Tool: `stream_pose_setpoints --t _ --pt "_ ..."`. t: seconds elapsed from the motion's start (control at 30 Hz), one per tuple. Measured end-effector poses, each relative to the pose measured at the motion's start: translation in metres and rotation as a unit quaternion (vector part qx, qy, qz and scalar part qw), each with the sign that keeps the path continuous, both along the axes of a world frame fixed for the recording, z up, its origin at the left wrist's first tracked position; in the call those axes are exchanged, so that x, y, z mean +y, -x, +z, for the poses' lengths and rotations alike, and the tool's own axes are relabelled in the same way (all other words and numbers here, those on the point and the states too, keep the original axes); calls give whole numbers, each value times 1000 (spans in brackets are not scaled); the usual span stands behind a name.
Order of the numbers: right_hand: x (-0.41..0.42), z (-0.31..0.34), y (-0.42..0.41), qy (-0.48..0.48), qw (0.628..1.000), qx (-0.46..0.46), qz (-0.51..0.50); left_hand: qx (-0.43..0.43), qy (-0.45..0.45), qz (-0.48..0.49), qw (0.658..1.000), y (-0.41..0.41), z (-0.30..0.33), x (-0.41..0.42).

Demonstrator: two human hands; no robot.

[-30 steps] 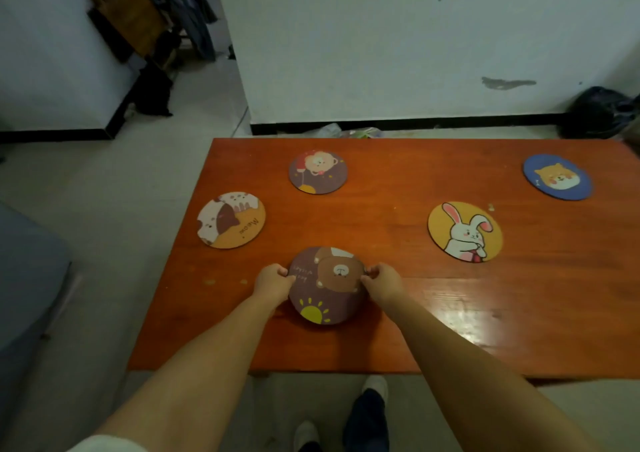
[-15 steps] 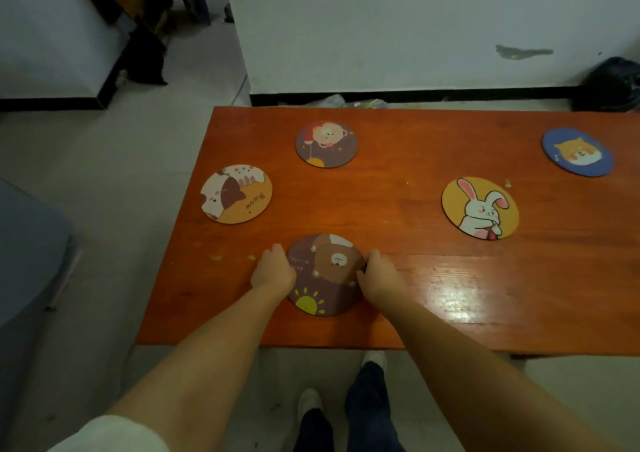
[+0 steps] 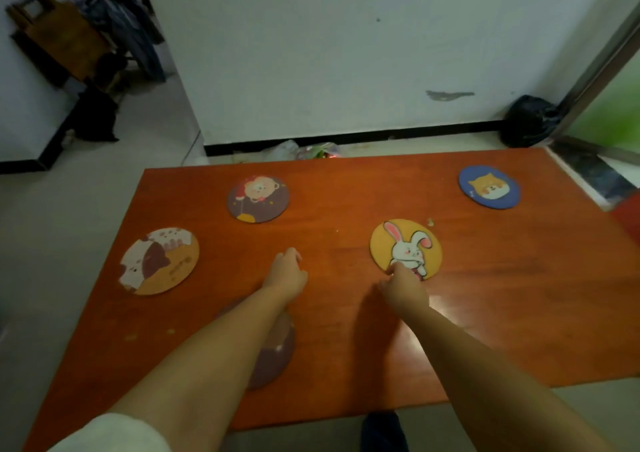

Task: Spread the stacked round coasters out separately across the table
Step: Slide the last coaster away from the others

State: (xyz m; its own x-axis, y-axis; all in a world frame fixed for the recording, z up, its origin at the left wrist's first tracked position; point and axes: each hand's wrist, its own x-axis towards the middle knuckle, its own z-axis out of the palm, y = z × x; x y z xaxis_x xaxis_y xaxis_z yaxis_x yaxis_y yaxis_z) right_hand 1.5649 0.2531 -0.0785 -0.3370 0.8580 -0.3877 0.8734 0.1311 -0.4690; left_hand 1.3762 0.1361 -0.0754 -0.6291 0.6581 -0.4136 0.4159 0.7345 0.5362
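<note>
Several round cartoon coasters lie apart on the orange wooden table [image 3: 519,313]: a cat coaster [image 3: 159,261] at the left, a purple bear coaster [image 3: 258,199] at the back, a yellow rabbit coaster [image 3: 406,249] in the middle and a blue dog coaster [image 3: 489,187] at the back right. A purple sun coaster [image 3: 277,351] lies near the front edge, half hidden under my left forearm. My left hand [image 3: 287,271] hovers over bare wood with its fingers curled and nothing in it. My right hand [image 3: 403,285] has its fingertips closed on the rabbit coaster's near edge.
A white wall with a black skirting stands behind the table. Plastic bags [image 3: 301,148] lie on the floor at its far edge, a black bag [image 3: 530,121] at the back right. Dark clutter and a wooden board [image 3: 59,36] fill the back left corner.
Both hands have let go of the purple sun coaster and moved forward. The right hand now reaches the rabbit coaster; the left is over bare table. The camera has tilted up.
</note>
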Motion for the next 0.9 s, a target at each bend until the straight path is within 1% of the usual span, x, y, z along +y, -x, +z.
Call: stream_pose_setpoints --t 0.1,0.23,0.43,0.53,0.7,0.83,0.9 --pt "52 -2 -23 -7 1000 -1 -15 -15 6 3 1000 -23 -4 53" --pt "114 -8 -45 10 999 -2 -30 -27 25 26 999 -55 -13 109" --pt "174 -20 -57 34 999 -15 -40 -28 25 107 994 -82 -28 161" --pt "184 -25 -52 55 998 -16 -23 -34 33 155 987 -83 -31 173" --pt "181 -28 -44 83 997 1 -5 -58 35 197 978 -83 -36 175" --pt "172 -21 -49 104 993 52 -20 -78 -1 242 967 -90 -29 167" --pt "165 -17 -55 105 990 87 -25 -81 -13 245 966 -98 -23 162"
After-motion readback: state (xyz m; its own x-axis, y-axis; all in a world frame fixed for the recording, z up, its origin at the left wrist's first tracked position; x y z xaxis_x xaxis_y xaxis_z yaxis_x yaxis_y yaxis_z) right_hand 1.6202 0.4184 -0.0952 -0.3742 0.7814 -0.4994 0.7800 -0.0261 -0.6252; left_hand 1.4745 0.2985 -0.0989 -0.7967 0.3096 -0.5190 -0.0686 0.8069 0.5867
